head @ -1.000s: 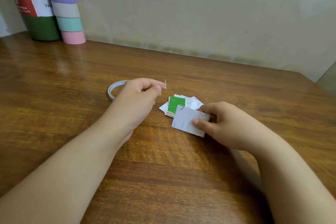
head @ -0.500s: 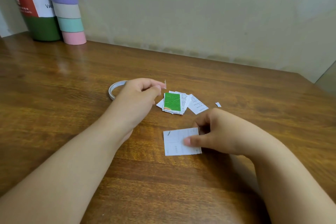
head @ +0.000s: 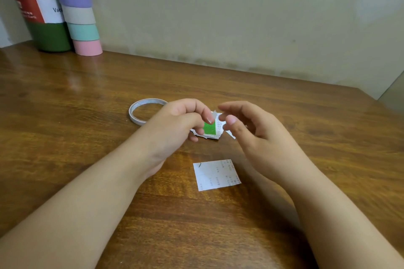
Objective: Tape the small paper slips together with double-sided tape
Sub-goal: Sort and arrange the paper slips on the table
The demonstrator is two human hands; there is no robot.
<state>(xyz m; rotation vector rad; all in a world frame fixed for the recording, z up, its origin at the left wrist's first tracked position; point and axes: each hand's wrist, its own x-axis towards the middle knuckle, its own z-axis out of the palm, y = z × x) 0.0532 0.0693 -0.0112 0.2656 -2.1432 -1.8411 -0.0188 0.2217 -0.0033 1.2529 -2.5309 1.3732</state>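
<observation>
Now set flat on the table (head: 65,137), printed slip (head: 216,174). Left hand (head: 179,122) pinching tape piece (head: 213,115); right hand (head: 251,129) freed, fingers loosely spread, reaching for it. Ready for taping.

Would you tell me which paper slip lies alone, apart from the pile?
The white printed slip nearest the camera lies flat and alone; the other slips sit stacked in the pile, topped by a green one, behind the hands.

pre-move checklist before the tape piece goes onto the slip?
1. Tape piece pinched in left hand: ok.
2. Right hand free, fingers near the piece: ok.
3. Single slip lies flat on the table, apart from both hands: ok.
4. Slip pile not mixed with the single slip: ok.
5. Backing peeled off the piece: cannot tell.
6. Tape roll within reach: ok.
</observation>
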